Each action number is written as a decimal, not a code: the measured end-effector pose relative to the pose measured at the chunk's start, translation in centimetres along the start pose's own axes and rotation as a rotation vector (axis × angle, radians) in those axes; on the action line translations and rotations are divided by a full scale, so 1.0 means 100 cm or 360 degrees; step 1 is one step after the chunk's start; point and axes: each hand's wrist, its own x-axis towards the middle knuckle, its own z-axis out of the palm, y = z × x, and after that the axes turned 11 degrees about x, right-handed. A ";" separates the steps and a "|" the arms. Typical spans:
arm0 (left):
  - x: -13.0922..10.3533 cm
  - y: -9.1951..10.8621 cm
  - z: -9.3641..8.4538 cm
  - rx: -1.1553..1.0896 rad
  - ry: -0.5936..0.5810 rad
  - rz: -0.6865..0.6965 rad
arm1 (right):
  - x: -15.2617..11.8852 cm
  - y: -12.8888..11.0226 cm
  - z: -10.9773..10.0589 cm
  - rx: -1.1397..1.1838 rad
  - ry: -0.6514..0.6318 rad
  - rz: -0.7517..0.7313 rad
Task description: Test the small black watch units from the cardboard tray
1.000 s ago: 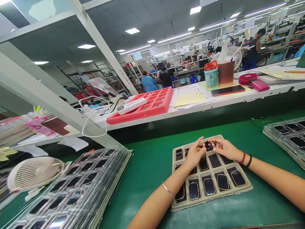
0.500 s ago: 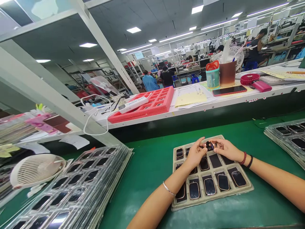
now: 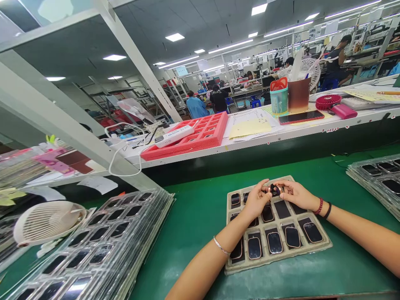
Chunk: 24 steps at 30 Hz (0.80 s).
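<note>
Above the far part of a beige molded tray (image 3: 262,265), my left hand (image 3: 256,199) and my right hand (image 3: 295,195) meet, fingertips closed. Between them is a small watch part (image 3: 275,190), dark with copper-coloured edges. Each hand pinches one side of it; whether it is one piece or two joined pieces I cannot tell. Below, the tray's pockets hold several dark watch screens (image 3: 275,242) with thin copper rims, lying on black pads. One pocket near my right hand shows only a black pad (image 3: 282,209). My left hand and forearm hide some pockets.
Stacked clear trays (image 3: 103,233) of watch screens stand left, beside a white fan (image 3: 46,223). Another tray stack (image 3: 378,183) is at the right edge. A shelf (image 3: 243,143) behind carries red foam trays (image 3: 203,135), a phone (image 3: 301,118) and cups. People sit farther back.
The copper-edged part at my right fingertips has turned slightly, showing less of its dark face. Both hands stay in nearly the same place over the tray.
</note>
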 end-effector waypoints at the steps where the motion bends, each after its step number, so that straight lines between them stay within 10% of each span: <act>1: 0.000 0.000 0.000 0.0006 -0.0002 0.0001 | 0.000 0.000 0.000 -0.0012 -0.0003 0.0008; 24: -0.001 0.007 0.006 -0.0121 0.0142 -0.0050 | 0.002 0.004 0.003 0.0315 -0.0002 0.0135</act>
